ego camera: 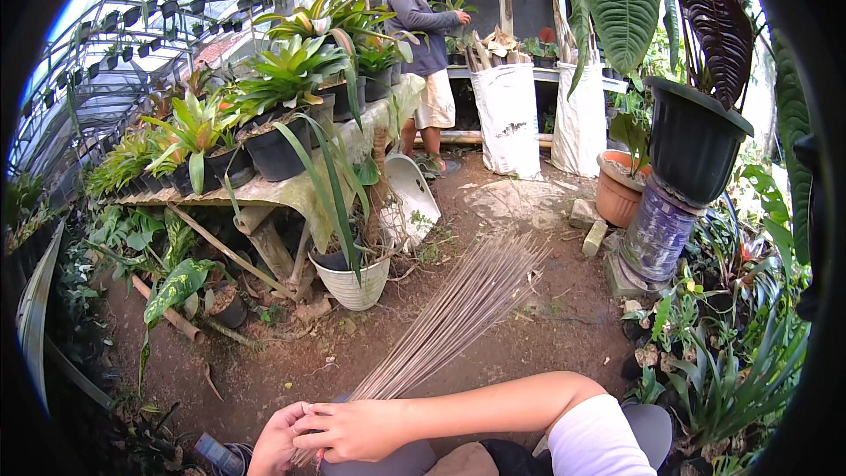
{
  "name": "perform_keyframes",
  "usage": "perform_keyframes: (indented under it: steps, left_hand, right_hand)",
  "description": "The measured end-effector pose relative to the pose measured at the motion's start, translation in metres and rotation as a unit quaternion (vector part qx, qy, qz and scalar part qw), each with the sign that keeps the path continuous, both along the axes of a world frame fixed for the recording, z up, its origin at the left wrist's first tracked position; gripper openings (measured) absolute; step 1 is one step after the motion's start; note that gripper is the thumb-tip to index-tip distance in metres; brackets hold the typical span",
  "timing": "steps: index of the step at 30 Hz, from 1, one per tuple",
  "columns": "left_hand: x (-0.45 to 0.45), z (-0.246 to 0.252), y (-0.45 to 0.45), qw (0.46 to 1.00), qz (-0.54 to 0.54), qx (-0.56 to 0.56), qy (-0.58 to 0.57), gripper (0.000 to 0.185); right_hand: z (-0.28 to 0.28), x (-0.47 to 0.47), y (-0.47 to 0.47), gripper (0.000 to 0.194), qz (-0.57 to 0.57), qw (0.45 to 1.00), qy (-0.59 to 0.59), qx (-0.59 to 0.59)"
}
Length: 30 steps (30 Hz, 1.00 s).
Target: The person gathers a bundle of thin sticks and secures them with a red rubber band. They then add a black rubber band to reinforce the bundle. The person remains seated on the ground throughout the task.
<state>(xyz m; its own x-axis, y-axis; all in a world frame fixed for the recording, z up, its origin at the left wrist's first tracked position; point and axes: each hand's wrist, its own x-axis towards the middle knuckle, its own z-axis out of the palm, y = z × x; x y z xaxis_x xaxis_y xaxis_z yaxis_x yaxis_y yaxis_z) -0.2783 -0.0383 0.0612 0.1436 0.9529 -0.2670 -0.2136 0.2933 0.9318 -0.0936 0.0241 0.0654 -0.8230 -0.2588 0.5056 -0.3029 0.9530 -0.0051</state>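
Note:
A stick broom (449, 317), a bundle of thin brown plant ribs, slants from my lap toward the upper right. Its bristle ends fan out above the bare soil. Around its narrow handle end, my left hand (279, 437) and my right hand (357, 428) are closed close together, the right overlapping the left's fingertips. A bit of red shows beneath my right fingers, too small to make out. My hands hide most of the handle end.
A bench (284, 192) of potted bromeliads runs along the left, with a pale planter (357, 284) below. Right stand a terracotta-coloured pot (618, 195) and a black pot (694, 139) on a purple can (657, 231). Behind, a person (423, 46) stands near white sacks (507, 116).

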Motion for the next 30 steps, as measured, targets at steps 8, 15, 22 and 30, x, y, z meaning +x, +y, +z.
perform_keyframes:
  steps: [8,15,22,30]
  left_hand:
    - [-0.002,-0.018,-0.005,0.994,-0.010,0.104,0.019,0.012]
    - [-0.005,-0.015,-0.006,0.992,-0.048,0.102,0.055,0.017]
    - [0.004,-0.016,-0.008,0.975,-0.010,0.175,0.138,0.015]
    - [0.008,-0.015,-0.008,0.957,0.003,0.251,0.144,0.017]
  right_hand:
    - [0.001,0.004,-0.003,0.018,0.009,1.000,-0.006,0.012]
    - [-0.002,0.001,-0.002,0.012,0.014,0.997,0.044,0.055]
    - [0.004,0.007,0.000,0.007,0.058,0.991,-0.016,-0.122]
    - [-0.003,0.009,-0.001,0.013,0.056,0.996,0.027,-0.056]
